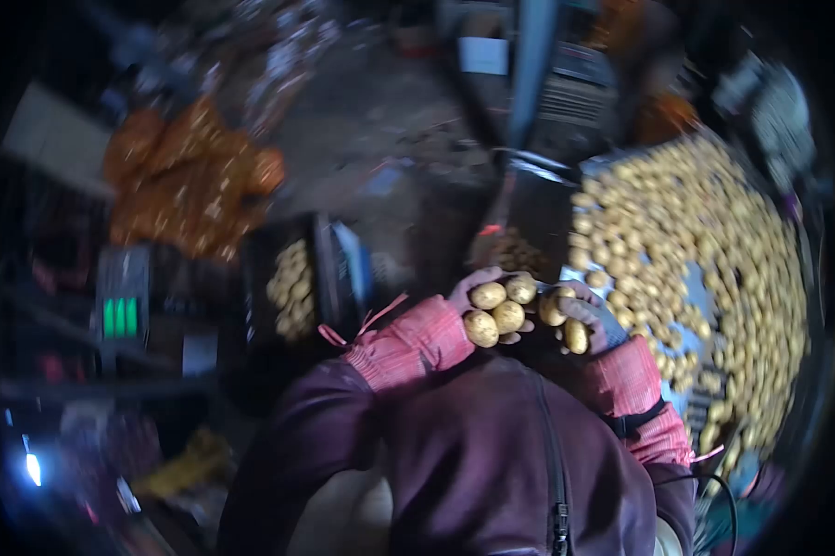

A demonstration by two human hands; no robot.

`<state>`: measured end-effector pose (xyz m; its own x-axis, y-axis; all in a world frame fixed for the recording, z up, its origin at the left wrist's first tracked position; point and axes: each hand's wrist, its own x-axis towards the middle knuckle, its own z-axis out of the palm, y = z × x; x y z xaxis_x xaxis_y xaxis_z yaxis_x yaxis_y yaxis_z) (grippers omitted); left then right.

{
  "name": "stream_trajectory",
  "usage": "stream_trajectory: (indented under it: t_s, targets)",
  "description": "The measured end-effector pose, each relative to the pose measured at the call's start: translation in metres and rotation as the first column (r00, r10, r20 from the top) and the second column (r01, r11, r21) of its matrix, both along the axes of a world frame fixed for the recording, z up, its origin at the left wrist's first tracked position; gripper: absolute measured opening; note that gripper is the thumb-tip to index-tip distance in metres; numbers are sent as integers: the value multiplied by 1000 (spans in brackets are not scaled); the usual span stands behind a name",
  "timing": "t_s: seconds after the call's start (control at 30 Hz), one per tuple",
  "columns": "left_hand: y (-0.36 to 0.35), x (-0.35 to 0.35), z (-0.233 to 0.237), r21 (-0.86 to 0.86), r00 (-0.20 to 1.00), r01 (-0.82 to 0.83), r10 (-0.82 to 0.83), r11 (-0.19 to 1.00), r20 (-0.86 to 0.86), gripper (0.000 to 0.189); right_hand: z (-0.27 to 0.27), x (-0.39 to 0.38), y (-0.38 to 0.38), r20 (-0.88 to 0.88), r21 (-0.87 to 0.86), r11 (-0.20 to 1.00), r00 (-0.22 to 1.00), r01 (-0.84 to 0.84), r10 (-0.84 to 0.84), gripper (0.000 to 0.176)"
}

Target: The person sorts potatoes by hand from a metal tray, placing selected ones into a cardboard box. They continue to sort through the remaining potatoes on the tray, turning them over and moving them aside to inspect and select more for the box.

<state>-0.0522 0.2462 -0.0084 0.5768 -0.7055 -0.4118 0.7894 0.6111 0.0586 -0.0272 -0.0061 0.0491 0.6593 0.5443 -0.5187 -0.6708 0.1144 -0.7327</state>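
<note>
My left hand [474, 280], gloved and below a pink sleeve cover, is closed around several pale yellow potatoes [507, 316] bunched together in front of my chest. Close beside it, my right hand [598, 313], also gloved, grips two potatoes [575, 337], one above the other. To the right, a large heap of potatoes [742, 250] spreads over a sorting table, near my right forearm. The undersides of the held potatoes and parts of both palms are hidden.
On the left, a dark container [260, 287] holds more potatoes, near a display with green digits [119, 317]. Orange mesh sacks [190, 181] lie beyond it. A dark bin [540, 199] with small potatoes and an upright post [531, 74] stand ahead. A cable [733, 505] hangs at lower right.
</note>
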Motion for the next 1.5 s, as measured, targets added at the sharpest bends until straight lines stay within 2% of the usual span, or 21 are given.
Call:
stream_trajectory:
  t_s: [0.07,0.23,0.3,0.37,0.4,0.43,0.5,0.53,0.57,0.63,0.7,0.77,0.87,0.97,1.0,1.07,1.1,1.2,1.33,1.4,1.5]
  targets:
    - [32,-18,-17,-48,997,-33,29,998,-77,62,-13,8,34,-30,-4,994,993,-110,110,30]
    - [105,-69,-16,-125,931,-356,340,926,-128,64,-9,25,134,-114,11,943,937,-331,330,30]
    - [142,-88,-8,-391,916,-401,373,828,-151,65,7,30,180,-73,27,898,895,-439,440,32]
    - [167,-106,12,53,834,-550,547,833,72,62,9,30,225,-96,81,864,859,-496,502,37]
    - [182,-113,7,-76,802,-585,590,807,91,62,16,25,251,23,91,865,869,-494,494,43]
    - [198,-118,3,-204,769,-604,630,771,106,62,18,31,270,-42,63,812,812,-580,582,49]
    - [231,-125,23,-140,682,-723,731,677,18,63,17,24,316,145,57,832,829,-551,539,58]
    - [243,-126,24,-51,584,-808,810,587,64,61,20,23,334,153,135,827,836,-545,526,62]
    - [266,-124,21,-64,595,-801,803,596,28,57,22,21,347,160,212,818,845,-535,511,66]
    - [298,-122,16,3,521,-849,837,528,166,52,21,17,357,177,257,824,863,-504,473,64]
    - [320,-123,9,381,366,-864,930,329,27,55,12,18,354,221,231,852,878,-469,424,56]
    - [353,-138,-22,429,419,-828,907,361,46,73,-8,22,334,127,286,860,906,-422,403,55]
    - [357,-143,-41,597,277,-770,961,227,-9,87,-26,31,286,45,191,909,928,-370,369,48]
    - [353,-137,-53,646,490,-684,869,339,63,66,-52,28,220,239,122,938,927,-324,289,52]
    - [342,-126,-52,676,463,-651,886,345,-6,53,-43,24,196,314,54,953,911,-298,267,54]
    - [333,-108,-71,562,661,-656,743,504,106,48,-59,26,156,327,197,939,922,-282,209,68]
    - [318,-95,-70,655,640,-616,763,439,90,48,-67,25,135,328,268,923,927,-276,182,75]
    - [313,-38,-116,634,857,-457,500,623,126,47,-71,9,81,206,341,933,977,-116,46,98]
    - [169,33,-19,657,973,-229,141,718,184,47,-33,-16,0,273,230,973,958,27,-91,81]
    - [100,56,-2,674,968,-176,1,717,251,50,-27,-35,-37,265,-6,986,951,167,-159,48]
    - [12,76,9,674,905,-68,-240,736,352,51,1,-76,-96,351,-210,839,839,502,-415,34]
